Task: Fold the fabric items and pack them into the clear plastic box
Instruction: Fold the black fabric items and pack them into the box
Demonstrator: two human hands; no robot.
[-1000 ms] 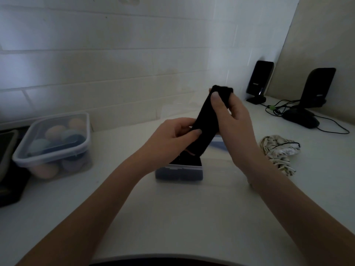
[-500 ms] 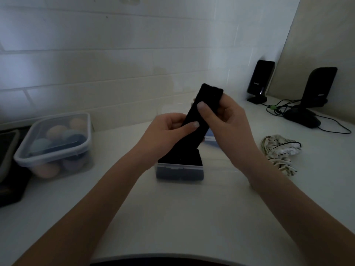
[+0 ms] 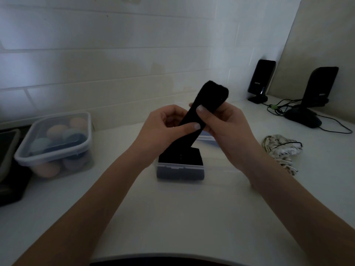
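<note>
Change: since the earlier frames the right hand [image 3: 228, 127] has slid down the black fabric strip [image 3: 203, 112], so more of the folded top end now stands clear above its thumb; the left hand [image 3: 163, 129] has stayed lower on the strip.
Left hand: closed on the black fabric strip, thumb pressed across its front, fingers curled behind it.
Right hand: closed on the same strip just above the left hand's thumb, thumb on the front face, remaining fingers wrapped behind.
Black fabric strip: held in the air between both hands, tilted up and away toward the right hand's side; its lower end hangs below the left hand, down toward the box.
Clear plastic box [image 3: 180, 169]: on the counter [image 3: 172, 217] directly beneath the hands, open, with dark fabric already lying inside it.
Box lid [image 3: 208, 140]: a pale blue edge shows under the right hand, behind the box; most of it is hidden.
Patterned fabric [image 3: 282, 150]: crumpled on the counter beyond the right wrist, well apart from the box.
Lidded container [image 3: 55, 143]: on the counter far out past the left forearm, shut, holding rounded pastel shapes.
Two black speakers [image 3: 261, 81]: upright by the wall beyond the right hand, cables trailing on the counter.
</note>
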